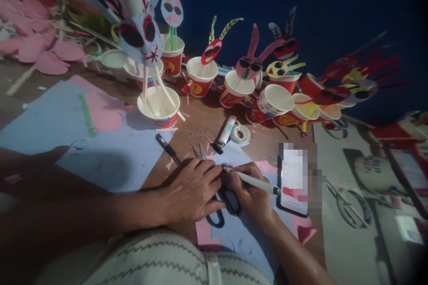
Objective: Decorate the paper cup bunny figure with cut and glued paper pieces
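In the head view my right hand grips a white pen with a dark end, its tip close to my left fingertips. My left hand lies palm down, fingers stretched out and thumb apart, partly over a pair of scissors with black handles. Whatever small piece lies under the left fingertips is hidden. Beneath both hands is light blue paper with pink scraps around it. A black pen lies beyond my left hand. A phone, partly blurred out, lies right of my right hand.
Paper cups with paper animal faces on straws stand in a row behind. A glue stick and a tape roll lie in front of them. Blue sheets spread left; pink paper pieces are piled at far left.
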Demonstrator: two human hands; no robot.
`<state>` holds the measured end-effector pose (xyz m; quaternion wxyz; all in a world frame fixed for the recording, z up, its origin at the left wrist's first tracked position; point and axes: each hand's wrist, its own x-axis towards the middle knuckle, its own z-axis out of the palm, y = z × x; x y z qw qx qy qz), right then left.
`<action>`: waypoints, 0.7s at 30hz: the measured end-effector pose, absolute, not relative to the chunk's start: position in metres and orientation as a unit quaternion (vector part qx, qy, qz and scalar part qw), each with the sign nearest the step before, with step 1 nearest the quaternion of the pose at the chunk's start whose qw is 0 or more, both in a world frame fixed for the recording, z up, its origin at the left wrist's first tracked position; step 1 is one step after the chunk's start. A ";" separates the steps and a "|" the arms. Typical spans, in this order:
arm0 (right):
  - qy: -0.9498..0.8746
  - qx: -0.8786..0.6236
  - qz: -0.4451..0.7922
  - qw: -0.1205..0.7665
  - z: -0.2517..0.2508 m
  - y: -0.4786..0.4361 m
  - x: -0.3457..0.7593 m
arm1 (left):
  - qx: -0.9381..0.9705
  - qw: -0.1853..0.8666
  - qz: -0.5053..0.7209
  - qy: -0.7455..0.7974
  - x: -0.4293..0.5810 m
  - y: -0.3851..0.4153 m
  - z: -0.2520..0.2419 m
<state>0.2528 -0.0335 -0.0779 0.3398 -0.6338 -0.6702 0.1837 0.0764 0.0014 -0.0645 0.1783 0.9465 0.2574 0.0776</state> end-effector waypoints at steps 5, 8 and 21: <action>-0.681 -0.629 0.170 0.335 -0.079 -0.034 0.254 | 0.947 0.167 0.081 0.262 0.077 0.001 -0.065; -0.681 -0.632 0.157 0.335 -0.079 -0.035 0.255 | 0.948 0.167 0.071 0.262 0.077 0.002 -0.063; -0.664 -0.645 0.180 0.331 -0.080 -0.034 0.257 | 0.948 0.163 0.080 0.263 0.076 0.000 -0.066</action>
